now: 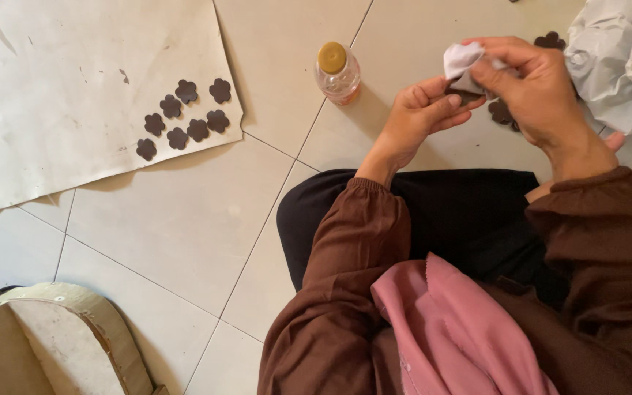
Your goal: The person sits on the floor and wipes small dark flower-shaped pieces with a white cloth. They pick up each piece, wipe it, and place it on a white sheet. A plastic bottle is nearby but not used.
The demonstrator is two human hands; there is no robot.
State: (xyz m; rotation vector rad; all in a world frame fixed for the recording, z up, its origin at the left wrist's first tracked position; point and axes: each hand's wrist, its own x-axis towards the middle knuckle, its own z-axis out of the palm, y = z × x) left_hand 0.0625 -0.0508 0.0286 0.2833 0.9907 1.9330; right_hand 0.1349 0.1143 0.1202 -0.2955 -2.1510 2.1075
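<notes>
My left hand [417,117] pinches a small dark flower-shaped piece [464,95] between thumb and fingers. My right hand [534,88] grips a crumpled white cloth [461,60] and presses it against that piece. Both hands are held over the tiled floor, above my knee. More dark flower pieces [501,112] lie on the floor just under my right hand, partly hidden by it.
A small clear bottle with a yellow cap [336,72] stands left of my hands. Several dark flower pieces [184,117] lie on a large sheet of paper [60,88] at left. Crumpled white plastic [619,58] sits at right, cardboard [45,344] at bottom left.
</notes>
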